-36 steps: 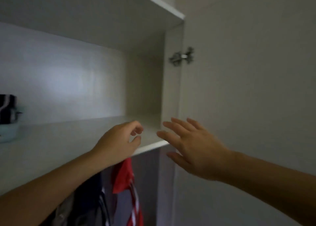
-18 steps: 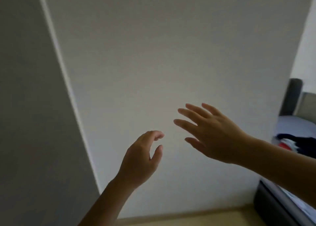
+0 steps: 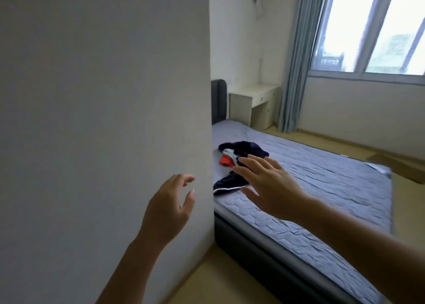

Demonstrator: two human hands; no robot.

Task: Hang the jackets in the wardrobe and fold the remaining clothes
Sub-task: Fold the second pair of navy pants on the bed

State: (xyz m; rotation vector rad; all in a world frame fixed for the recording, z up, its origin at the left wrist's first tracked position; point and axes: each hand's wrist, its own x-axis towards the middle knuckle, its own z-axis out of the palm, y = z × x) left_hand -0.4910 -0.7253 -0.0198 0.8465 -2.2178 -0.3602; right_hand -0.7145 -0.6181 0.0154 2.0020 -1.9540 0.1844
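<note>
Ahead, white panel (image 3: pixel 103 119) partly hides bed (image 3: pixel 322 177) with clothes (image 3: pixel 247 147).

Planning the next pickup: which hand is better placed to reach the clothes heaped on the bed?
Probably the right hand: open, it extends toward the grey quilted bed, lined up with the heap of navy, red and pale clothes. The left hand hangs before the plain white panel.

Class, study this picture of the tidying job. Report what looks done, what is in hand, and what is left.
Done: nothing can be confirmed; no hung jackets or folded clothes are in view. In hand: nothing; the left hand and right hand are both open and empty. Left: a crumpled pile of clothes, dark, red and pale, lies unfolded on the bed.
</note>
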